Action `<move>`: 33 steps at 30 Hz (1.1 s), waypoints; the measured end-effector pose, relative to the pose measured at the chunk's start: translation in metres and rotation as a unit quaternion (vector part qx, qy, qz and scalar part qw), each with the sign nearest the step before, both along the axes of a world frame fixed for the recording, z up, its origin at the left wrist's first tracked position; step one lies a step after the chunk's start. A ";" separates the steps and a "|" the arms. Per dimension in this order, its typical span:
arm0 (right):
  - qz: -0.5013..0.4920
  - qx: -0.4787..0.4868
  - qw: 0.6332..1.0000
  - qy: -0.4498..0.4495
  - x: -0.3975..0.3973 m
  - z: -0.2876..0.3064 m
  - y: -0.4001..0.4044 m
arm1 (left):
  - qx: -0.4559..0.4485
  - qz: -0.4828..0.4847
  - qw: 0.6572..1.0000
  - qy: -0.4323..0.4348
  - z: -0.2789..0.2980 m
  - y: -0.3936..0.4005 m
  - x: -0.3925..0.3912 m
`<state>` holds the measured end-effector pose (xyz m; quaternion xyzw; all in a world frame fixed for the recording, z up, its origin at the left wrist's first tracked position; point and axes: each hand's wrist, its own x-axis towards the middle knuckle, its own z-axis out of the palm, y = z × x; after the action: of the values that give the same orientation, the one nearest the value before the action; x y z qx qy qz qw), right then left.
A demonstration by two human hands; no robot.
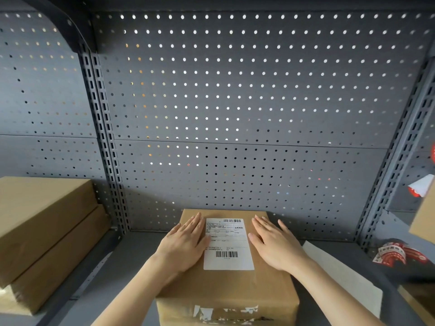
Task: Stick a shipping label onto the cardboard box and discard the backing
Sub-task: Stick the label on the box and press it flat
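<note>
A brown cardboard box (pixel 226 285) stands on the grey shelf in front of me. A white shipping label (pixel 227 243) with two barcodes lies flat on its top. My left hand (pixel 186 243) rests palm down on the box top, fingers straight, its thumb edge touching the label's left side. My right hand (pixel 275 243) lies flat the same way just right of the label. Neither hand holds anything. A white backing sheet (pixel 341 276) lies on the shelf to the right of the box.
Two stacked flat cardboard boxes (pixel 44 234) sit at the left. A grey pegboard wall (pixel 235 102) rises behind. Red and white sticker scraps (pixel 397 255) lie at the right, near another cardboard piece (pixel 423 222) at the frame's edge.
</note>
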<state>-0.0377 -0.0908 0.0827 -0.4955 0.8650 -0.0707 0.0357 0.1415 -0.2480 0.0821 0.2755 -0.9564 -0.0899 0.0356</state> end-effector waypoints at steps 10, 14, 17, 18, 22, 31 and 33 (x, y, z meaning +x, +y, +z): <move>-0.035 -0.006 0.999 0.015 -0.021 0.005 0.018 | -0.010 -0.054 0.998 0.010 0.007 0.012 -0.029; -0.058 -0.008 0.998 0.018 -0.034 0.001 0.027 | -0.021 -0.088 0.996 0.004 0.010 0.023 -0.048; -0.077 -0.005 0.997 0.021 -0.043 -0.001 0.037 | -0.025 -0.114 0.993 0.008 0.012 0.031 -0.062; -0.082 -0.004 0.996 0.024 -0.045 -0.002 0.039 | -0.025 -0.122 0.992 0.010 0.012 0.034 -0.066; -0.101 0.000 0.994 0.035 -0.052 -0.008 0.046 | -0.022 -0.154 0.988 0.001 0.011 0.044 -0.081; -0.129 0.004 0.991 0.031 -0.055 -0.021 0.047 | -0.032 -0.189 0.982 -0.006 0.016 0.054 -0.106; -0.139 0.006 0.990 0.035 -0.055 -0.026 0.045 | -0.033 -0.194 0.981 -0.003 0.014 0.055 -0.107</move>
<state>-0.0928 -0.0459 0.0571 -0.3727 0.9265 -0.0525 -0.0014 0.0345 -0.1931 0.0962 0.0841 -0.9942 -0.0626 0.0234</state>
